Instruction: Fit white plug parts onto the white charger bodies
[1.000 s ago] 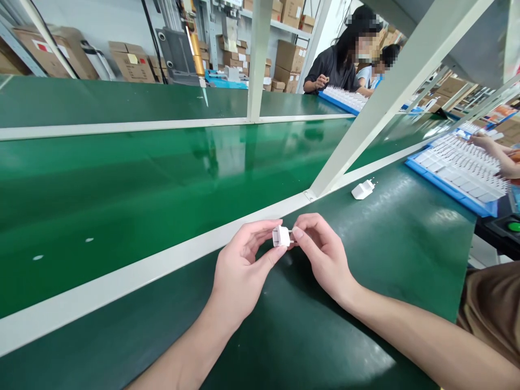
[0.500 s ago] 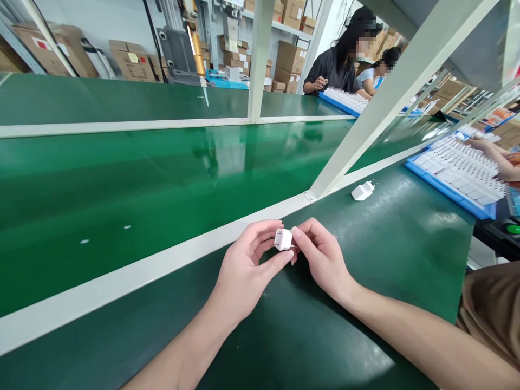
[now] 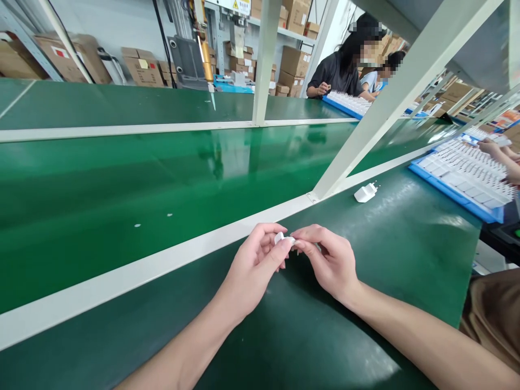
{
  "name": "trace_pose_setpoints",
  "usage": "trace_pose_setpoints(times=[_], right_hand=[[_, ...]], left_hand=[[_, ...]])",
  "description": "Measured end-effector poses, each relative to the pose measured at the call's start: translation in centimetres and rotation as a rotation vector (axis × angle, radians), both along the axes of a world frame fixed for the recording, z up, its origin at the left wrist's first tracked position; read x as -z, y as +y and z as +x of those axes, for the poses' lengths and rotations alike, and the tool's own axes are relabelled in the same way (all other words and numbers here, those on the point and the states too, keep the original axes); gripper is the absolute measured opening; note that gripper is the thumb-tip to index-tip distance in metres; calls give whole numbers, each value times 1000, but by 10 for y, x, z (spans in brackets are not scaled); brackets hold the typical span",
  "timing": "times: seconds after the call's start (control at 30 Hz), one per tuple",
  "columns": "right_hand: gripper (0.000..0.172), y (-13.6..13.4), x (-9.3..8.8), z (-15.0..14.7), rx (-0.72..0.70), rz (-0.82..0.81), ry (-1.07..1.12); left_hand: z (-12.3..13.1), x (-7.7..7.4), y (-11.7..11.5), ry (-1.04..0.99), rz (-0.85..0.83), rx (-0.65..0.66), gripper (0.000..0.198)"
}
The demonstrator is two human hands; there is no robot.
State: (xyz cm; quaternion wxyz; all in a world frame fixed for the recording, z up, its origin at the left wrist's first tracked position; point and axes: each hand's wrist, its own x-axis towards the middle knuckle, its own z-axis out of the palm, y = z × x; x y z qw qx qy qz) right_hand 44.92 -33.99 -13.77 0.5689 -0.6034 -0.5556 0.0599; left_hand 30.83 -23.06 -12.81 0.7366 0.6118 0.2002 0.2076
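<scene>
A small white plug charger (image 3: 278,238) is held up above the green tabletop between my two hands, partly covered by fingers. My left hand (image 3: 260,265) is closed on its body, with the thumb lying across it. My right hand (image 3: 329,260) pinches at the charger's right end, thumb and index finger pressed together there; the pins are hidden by the fingertips. A second white charger (image 3: 365,193) lies on its side on the tabletop, beyond my right hand, with its two pins pointing right.
A pale metal rail (image 3: 162,271) separates the tabletop from a green conveyor belt (image 3: 122,189). A slanted white post (image 3: 365,135) rises from the rail. Blue trays of white chargers (image 3: 463,179) stand at right, near a co-worker's hand (image 3: 493,149). Across the belt another person (image 3: 337,70) sits.
The charger has been turned in my fingers, and my left thumb now covers more of it. White specks on the belt have shifted right. The view has tilted slightly.
</scene>
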Motion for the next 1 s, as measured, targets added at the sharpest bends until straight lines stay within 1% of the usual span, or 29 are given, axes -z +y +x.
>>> trace_pose_setpoints(times=[0.07, 0.17, 0.27, 0.37, 0.47, 0.53, 0.6, 0.67, 0.83, 0.9, 1.0], right_hand=[[7, 2, 0, 1, 19, -42, 142], [14, 6, 3, 3, 29, -102, 361], [25, 9, 4, 5, 26, -207, 439], [31, 10, 5, 7, 11, -261, 462], [35, 9, 5, 8, -4, -268, 440], [35, 9, 6, 8, -7, -264, 419], [31, 8, 6, 8, -9, -240, 403], [26, 7, 5, 7, -16, -192, 367], [15, 5, 2, 4, -19, -58, 160], [13, 4, 1, 4, 14, -43, 97], [10, 4, 2, 5, 51, -66, 90]], left_hand=[[0, 1, 0, -29, -28, -20, 30], [2, 1, -1, -53, -46, -34, 31], [3, 2, -1, -52, -26, -19, 29], [3, 1, -1, -66, -17, -11, 28], [3, 1, -1, -77, -9, -11, 27], [3, 1, -1, -72, -16, -13, 31], [3, 0, -1, -66, -51, -22, 37], [3, 0, -1, -58, -89, -36, 37], [5, 2, 0, -34, -80, -77, 36], [5, 3, 0, -26, -83, -86, 36], [5, 2, 0, -34, -87, -115, 35]])
